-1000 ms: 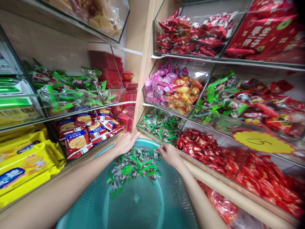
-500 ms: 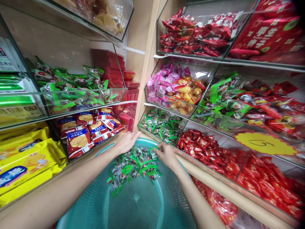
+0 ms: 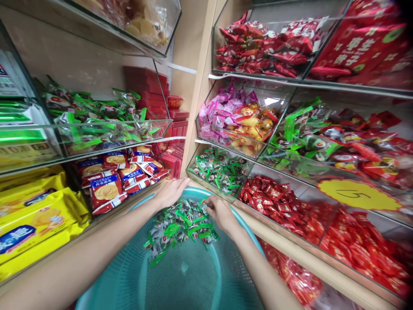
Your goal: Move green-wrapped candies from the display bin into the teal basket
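A teal mesh plastic basket (image 3: 180, 284) stands in front of me, with a heap of small green-and-clear wrapped candies (image 3: 182, 224) against its far side. My left hand (image 3: 170, 193) lies over the far left part of the rim, fingers stretched out together, holding nothing that shows. Over the right edge of the heap, my right hand (image 3: 221, 212) has its thumb and fingers pinched on a wrapped candy, partly hidden by the fingers. Just beyond the rim, a clear bin (image 3: 222, 193) contains similar green-wrapped candies.
Shelves of clear bins rise on both sides of a wooden corner post (image 3: 198, 86). Red-wrapped candies (image 3: 274, 198) fill bins at right, under a yellow price tag (image 3: 359, 194). At left lie red-and-blue cookie packs (image 3: 108, 189) and yellow packages (image 3: 41, 219).
My right hand has shifted slightly left, over the candy heap, with its fingers still pinched. My left hand has hardly moved.
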The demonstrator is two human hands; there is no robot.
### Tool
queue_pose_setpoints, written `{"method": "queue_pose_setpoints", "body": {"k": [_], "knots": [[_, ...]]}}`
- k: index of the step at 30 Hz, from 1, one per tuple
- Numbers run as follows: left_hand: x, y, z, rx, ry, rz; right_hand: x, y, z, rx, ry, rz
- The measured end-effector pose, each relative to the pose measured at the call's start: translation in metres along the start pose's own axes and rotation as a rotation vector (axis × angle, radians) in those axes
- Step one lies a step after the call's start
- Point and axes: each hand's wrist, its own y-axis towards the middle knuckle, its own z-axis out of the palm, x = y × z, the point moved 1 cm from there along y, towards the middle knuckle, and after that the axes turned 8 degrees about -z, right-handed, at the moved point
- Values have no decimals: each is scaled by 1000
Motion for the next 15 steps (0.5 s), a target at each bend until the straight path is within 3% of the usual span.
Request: {"method": "queue_pose_setpoints", "body": {"k": [9, 15], "knots": [[2, 2, 1, 3, -7, -4, 6, 0, -2, 10, -13, -120], [2, 1, 2, 1, -6, -4, 11, -1, -6, -37, -85, -114]]}}
